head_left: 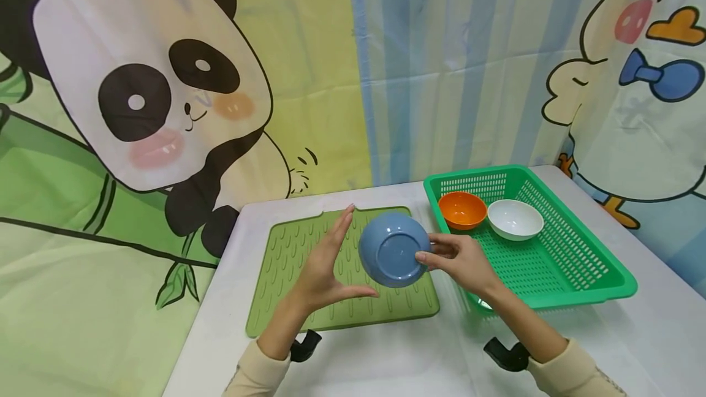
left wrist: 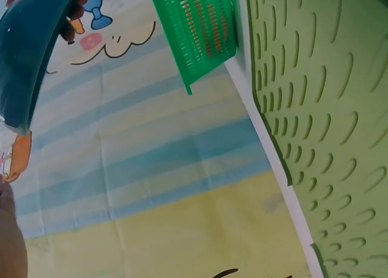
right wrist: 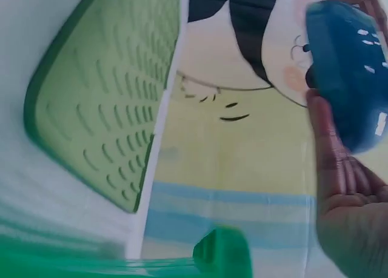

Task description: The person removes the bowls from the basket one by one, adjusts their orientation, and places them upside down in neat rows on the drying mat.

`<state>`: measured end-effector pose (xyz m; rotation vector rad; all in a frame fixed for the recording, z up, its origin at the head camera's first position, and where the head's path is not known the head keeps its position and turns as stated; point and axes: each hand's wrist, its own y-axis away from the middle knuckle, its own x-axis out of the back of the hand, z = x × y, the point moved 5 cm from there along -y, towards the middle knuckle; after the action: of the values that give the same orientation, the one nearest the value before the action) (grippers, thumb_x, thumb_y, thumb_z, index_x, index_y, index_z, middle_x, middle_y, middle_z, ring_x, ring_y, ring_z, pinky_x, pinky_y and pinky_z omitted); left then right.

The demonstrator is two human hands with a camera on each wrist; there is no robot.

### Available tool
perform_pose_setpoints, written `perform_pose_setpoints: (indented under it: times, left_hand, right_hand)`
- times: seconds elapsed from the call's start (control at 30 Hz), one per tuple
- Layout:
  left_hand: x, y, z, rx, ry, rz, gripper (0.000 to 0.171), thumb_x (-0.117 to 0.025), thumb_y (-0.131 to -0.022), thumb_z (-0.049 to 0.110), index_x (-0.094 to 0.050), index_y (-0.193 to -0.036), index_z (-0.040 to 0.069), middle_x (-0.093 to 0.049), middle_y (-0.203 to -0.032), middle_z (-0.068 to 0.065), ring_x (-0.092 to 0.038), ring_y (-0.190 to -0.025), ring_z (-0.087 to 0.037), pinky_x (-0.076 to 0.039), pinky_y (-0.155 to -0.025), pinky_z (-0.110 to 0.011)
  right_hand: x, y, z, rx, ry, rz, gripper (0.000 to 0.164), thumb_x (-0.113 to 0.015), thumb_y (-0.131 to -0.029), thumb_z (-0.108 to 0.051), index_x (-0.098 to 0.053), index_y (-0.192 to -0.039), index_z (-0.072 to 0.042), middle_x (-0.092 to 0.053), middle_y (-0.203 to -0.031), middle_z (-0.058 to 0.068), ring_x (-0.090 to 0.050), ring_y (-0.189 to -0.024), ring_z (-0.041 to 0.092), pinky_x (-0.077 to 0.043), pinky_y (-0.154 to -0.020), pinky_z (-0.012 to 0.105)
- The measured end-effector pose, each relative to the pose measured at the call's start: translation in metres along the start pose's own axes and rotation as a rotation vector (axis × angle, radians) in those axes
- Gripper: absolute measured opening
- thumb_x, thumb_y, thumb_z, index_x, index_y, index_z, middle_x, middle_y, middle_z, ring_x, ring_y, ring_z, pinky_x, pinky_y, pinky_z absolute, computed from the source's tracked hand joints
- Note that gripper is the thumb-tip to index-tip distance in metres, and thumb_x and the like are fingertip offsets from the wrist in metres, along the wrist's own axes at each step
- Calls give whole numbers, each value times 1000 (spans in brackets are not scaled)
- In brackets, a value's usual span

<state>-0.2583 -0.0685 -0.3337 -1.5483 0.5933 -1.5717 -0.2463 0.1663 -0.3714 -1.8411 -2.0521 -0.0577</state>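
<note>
A blue bowl (head_left: 393, 250) is held up over the green drying mat (head_left: 342, 311), tilted so that its underside and foot ring face the head camera. My right hand (head_left: 463, 262) pinches its right edge, thumb on the outside. To the left of the bowl, my left hand (head_left: 325, 271) is spread wide, thumb and fingers apart, with a gap to the bowl in the head view. The left wrist view catches the same blue bowl (left wrist: 27, 54) from the side. In the right wrist view, the bowl (right wrist: 348, 78) stands above the right palm (right wrist: 351, 217).
On the right of the white table (head_left: 375, 360) stands a green plastic basket (head_left: 601, 256). Inside it are an orange bowl (head_left: 462, 211) and a white bowl (head_left: 515, 220). A printed curtain (head_left: 309, 78) with cartoon animals hangs behind the table.
</note>
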Motion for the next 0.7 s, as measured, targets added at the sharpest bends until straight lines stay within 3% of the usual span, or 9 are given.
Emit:
perform_pose_setpoints:
  times: [0.1, 0.2, 0.33, 0.43, 0.7]
  left_hand:
    - [-10, 3, -5, 87, 56, -71, 130, -82, -53, 58, -17, -143, -10, -19, -149, -21, -23, -135, -36, -29, -105, -47]
    - [-20, 6, -8, 166, 111, -136, 138, -84, -47, 58, -11, -146, -4, -11, -152, -16, -17, -137, -33, -27, -105, -48]
    - [-30, 11, -9, 225, 168, -212, 144, -91, -40, 48, -8, -147, -1, -9, -153, -11, -15, -138, -30, -27, -105, -49]
    - [-36, 15, -9, 253, 215, -255, 142, -91, -41, 46, -9, -148, 1, -11, -153, -8, -17, -137, -29, -27, -104, -50]
    - [-50, 23, -8, 278, 308, -317, 127, -74, -53, 67, -15, -148, 9, -19, -152, -3, -25, -135, -25, -31, -104, -47]
  right_hand:
    - [-3, 0, 4, -164, -37, -73, 63, -70, -82, -29, -50, -125, 12, -67, -96, 18, -68, -74, 23, -54, -75, 35]
    - [-5, 1, 5, -265, -38, -142, 66, -69, -82, -34, -50, -123, 14, -68, -88, 15, -67, -71, 25, -55, -73, 37]
    - [-8, 3, 6, -307, -60, -222, 59, -68, -83, -34, -56, -117, 13, -68, -80, 13, -67, -68, 27, -56, -66, 37]
    - [-9, 4, 6, -319, -68, -252, 53, -68, -83, -33, -61, -112, 10, -68, -78, 13, -66, -67, 28, -56, -64, 38]
    - [-8, 5, 5, -328, -71, -298, 45, -66, -85, -31, -64, -107, 8, -67, -76, 13, -66, -64, 28, -56, -62, 40]
